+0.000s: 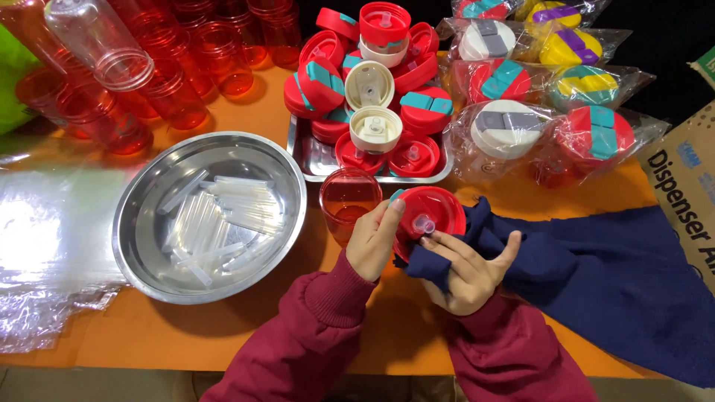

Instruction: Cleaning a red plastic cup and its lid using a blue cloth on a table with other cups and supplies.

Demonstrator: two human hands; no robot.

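- Left hand (370, 242): fingers pinching the left edge of a round red lid (430, 218), held above the front of the orange counter (246, 112), its inner face turned up.
- Right hand (468, 269): fingers spread, wrapped partly in a dark blue cloth (596, 275); the fingertips press on the lid's inner face beside its small central spout.
- The cloth trails from the right hand across the right side of the counter.
- Red tumbler (348, 201): stands upright, mouth open, just behind the left hand and beside the lid.
- Steel bowl (141, 223): left of the hands, holding a heap of clear plastic straws (216, 219).
- Steel tray (316, 160): behind the tumbler, piled with red and cream lids, some with teal flaps.
- Bagged lids (521, 130) in clear wrappers lie to the right of the tray.
- Empty red bottles (171, 74) lie at the far left; clear plastic sheeting (45, 246) covers the left edge.
- A cardboard box (689, 186) sits at the right margin.
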